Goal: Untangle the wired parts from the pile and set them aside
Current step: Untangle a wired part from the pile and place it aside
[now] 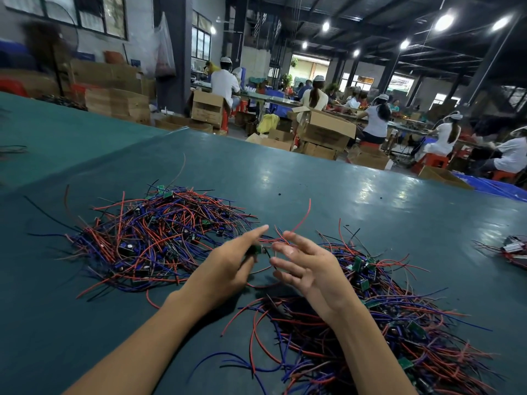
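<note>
A wide green table [313, 189] fills the factory floor's foreground, with seated workers [376, 121] and cardboard boxes [325, 129] beyond it at twelve o'clock. A large pile [148, 238] of red, blue and black wired parts lies at nine o'clock of the hands; a second heap [385, 317] spreads at four o'clock, under the right forearm. A small bundle [510, 249] sits well apart at three o'clock. Above the gap between the heaps, the left hand [228, 266] pinches a small green wired part [258, 249] between thumb and curled fingers, forefinger straight. The right hand [310, 269] faces it, fingers spread. A red wire [302, 220] arcs up by its fingertips; contact cannot be told.
</note>
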